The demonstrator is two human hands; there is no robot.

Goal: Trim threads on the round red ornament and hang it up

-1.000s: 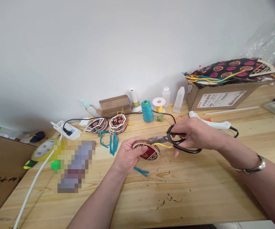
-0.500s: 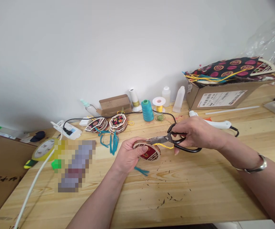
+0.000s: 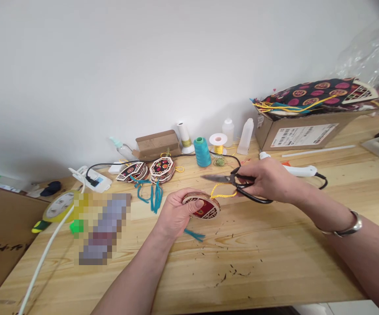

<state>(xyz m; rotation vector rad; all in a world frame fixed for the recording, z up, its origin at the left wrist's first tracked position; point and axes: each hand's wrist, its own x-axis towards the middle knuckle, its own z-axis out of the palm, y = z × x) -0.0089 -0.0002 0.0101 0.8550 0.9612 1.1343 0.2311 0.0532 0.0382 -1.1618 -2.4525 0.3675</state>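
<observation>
My left hand (image 3: 178, 212) is closed on a round stacked ornament (image 3: 209, 209) with a red face and pale lattice edges, its thumb lying on top. A teal tassel (image 3: 194, 235) hangs out below it. From the ornament's upper right a yellow cord loop (image 3: 224, 190) runs toward the scissors. My right hand (image 3: 264, 181) grips black-handled scissors (image 3: 220, 178), whose blades look closed and point left, above the ornament and apart from it. The right fingertips are partly hidden behind the handles, near the end of the yellow cord.
Two stacked ornaments (image 3: 162, 169) with teal tassels lie behind my left hand. Teal thread (image 3: 202, 152), a yellow spool (image 3: 219, 144) and bottles stand along the wall. At the right are a filled carton (image 3: 303, 135) and a white corded tool (image 3: 299, 171). Dark scraps dot the wooden table (image 3: 275, 262).
The scissors in my right hand have lifted off the ornament, and their blades are now clear above it. The yellow cord loop has risen and spread. My left hand has hardly moved.
</observation>
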